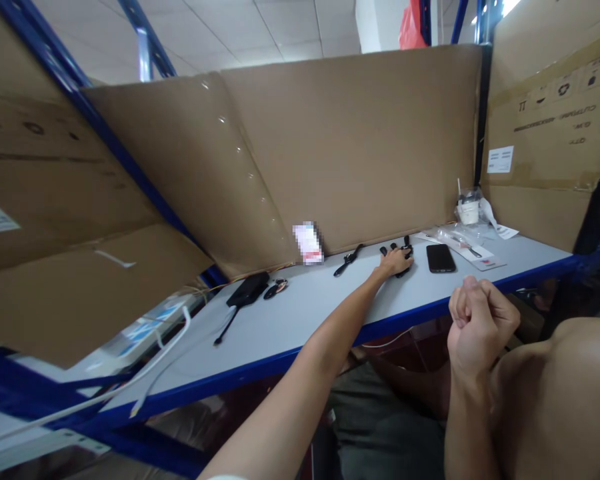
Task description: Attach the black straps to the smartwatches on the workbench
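My left hand [396, 261] reaches across the grey tabletop, its fingers curled over a cluster of small black items [407, 244]. Parts of these stick out around the fingers; their kind is hard to make out. Left of that hand lies a slim black object with a strap-like shape [349, 261], possibly a watch. A black smartphone [441, 259] lies flat to its right. My right hand [481, 320] is closed in a fist in front of the table edge, thumb pressed against the fingers. Whatever it may hold is hidden.
Leaning on the cardboard back wall [360, 147] is a phone with a blurred screen [309, 243]. A black pouch-like device with a cable [249, 289] and small round dark items [275, 289] lie left. Plastic packaging [460, 239] and a wrapped cup [469, 208] stand at right.
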The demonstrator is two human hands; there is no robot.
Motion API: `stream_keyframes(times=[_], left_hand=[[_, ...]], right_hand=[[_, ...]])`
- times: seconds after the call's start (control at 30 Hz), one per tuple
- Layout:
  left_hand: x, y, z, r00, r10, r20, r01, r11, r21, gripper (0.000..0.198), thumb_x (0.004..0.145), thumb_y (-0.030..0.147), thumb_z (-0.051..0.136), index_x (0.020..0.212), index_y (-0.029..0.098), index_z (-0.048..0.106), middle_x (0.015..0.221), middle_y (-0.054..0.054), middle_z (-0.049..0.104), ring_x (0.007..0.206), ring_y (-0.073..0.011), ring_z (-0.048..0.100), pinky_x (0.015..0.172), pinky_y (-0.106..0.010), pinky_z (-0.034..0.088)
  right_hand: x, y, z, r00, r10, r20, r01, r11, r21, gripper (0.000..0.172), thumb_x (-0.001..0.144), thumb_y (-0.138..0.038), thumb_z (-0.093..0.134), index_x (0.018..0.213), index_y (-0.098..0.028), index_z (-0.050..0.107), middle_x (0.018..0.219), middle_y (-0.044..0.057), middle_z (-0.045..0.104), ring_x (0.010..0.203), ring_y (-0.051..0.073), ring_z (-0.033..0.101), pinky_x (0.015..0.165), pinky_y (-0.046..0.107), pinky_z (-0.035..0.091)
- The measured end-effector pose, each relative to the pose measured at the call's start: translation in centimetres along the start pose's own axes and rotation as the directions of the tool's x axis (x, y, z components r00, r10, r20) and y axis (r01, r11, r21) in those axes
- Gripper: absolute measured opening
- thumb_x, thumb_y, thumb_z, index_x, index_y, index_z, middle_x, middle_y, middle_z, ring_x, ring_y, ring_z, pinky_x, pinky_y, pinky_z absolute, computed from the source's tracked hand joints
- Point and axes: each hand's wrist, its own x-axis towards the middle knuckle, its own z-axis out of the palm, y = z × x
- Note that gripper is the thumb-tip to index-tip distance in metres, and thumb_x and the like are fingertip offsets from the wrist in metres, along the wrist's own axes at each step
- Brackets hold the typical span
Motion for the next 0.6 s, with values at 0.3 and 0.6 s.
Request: stream_keyframes(times=[0.3,0.6], left_hand=[[-1.1,-4.3,-1.1,0.986,0.166,0.033,-0.168,0.981,0.093,0.058,0.1,0.041,0.042,0.157,0.039,0.05,0.171,-0.002,0.036,0.158,-0.0329,0.029,0.126,-0.059,0.024],[-1.7,-6.4,-2.7,0.989,0.149,0.007,-0.146,0.96,0.24,0.063,0.094,0.021,0.044,0.152,0.043,0.055,0.169,-0.001,0.04,0.159,-0.0325,0.025,0.126,-0.067,0.016]], right_hand=[[0.0,0.3,-0.2,1.0,0.004,0.013,-0.003,0.999,-0.046,0.057,0.094,-0.04,0.068,0.056,-0.023,0.029,0.049,-0.009,0.025,0.042,0.006,0.025,0.042,0.024,0.02],[0.1,0.6,-0.2,1.0,0.013,0.007,-0.013,0.999,-0.03,0.056,0.094,-0.037,0.068,0.055,-0.023,0.031,0.049,-0.009,0.026,0.043,0.006,0.025,0.043,0.024,0.021]])
